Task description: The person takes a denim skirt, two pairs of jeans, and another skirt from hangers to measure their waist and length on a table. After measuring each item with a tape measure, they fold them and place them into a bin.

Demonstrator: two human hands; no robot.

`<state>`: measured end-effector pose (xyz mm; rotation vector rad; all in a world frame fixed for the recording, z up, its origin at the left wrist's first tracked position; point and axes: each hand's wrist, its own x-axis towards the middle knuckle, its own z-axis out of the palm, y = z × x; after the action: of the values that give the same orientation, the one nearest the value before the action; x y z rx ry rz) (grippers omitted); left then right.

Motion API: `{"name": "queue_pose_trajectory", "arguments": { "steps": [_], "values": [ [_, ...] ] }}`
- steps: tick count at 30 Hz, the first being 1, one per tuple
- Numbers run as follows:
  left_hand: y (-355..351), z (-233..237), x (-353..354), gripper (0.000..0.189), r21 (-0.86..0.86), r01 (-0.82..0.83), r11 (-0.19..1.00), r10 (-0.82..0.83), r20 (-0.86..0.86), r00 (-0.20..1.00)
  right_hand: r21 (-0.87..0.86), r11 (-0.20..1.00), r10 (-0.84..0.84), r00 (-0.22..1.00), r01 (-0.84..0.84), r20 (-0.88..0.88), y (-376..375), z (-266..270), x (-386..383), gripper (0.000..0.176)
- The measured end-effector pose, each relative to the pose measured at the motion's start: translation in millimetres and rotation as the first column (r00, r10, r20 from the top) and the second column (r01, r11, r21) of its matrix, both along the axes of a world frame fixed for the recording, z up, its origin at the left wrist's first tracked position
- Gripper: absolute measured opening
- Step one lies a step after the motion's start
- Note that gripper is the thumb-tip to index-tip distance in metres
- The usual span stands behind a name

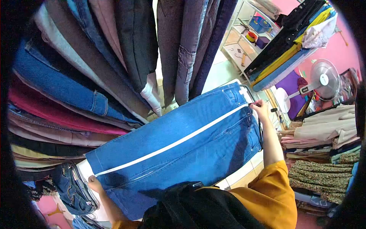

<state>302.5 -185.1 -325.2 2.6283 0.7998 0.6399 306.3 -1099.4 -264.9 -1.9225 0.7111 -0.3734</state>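
Judging by my view, the laying-out is done: the jeans (148, 133) lie flat at centre, the tape (172, 145) spanning waist to hem. My left hand (95, 184) at 8 o'clock and right hand (260, 109) at 3, well apart, each pinch one end, neither yet released.

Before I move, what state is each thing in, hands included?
Left hand: closed on the tape near the hem.
Right hand: pinching the tape at the waistband.
Tape: stretched lengthwise over the jeans.
Jeans: laid out lengthwise, waistband toward the right hand.
Trousers: hanging in a row.
Fan: on its stand; running or not, cannot tell.
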Motion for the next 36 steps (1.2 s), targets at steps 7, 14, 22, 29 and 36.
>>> {"name": "queue_pose_trajectory", "arguments": {
  "steps": [7,14,22,29,36],
  "values": [
    [-135,-25,-10,0.010,-0.798,0.351,0.489,-0.367,0.177,0.913,0.197,0.918,0.339,0.939,-0.343,0.055,144,3,-29,0.033],
    [-336,12,-16,0.015,-0.863,0.442,0.246,-0.711,0.149,0.687,0.179,0.821,0.540,0.839,-0.542,0.063,269,-15,-60,0.042],
    [-323,58,-30,0.095,-0.193,0.819,0.541,-0.772,-0.500,0.392,0.103,0.933,0.328,0.932,-0.345,0.151,192,27,-98,0.043],
    [-301,30,-27,0.047,-0.091,0.790,0.606,-0.738,-0.435,0.516,-0.130,0.942,-0.246,0.900,0.309,0.360,19,92,-180,0.033],
    [-266,24,-32,0.021,-0.085,0.743,0.663,-0.689,-0.458,0.562,-0.183,0.777,-0.382,0.683,0.602,0.622,-40,128,-198,0.035]
  ]
}}
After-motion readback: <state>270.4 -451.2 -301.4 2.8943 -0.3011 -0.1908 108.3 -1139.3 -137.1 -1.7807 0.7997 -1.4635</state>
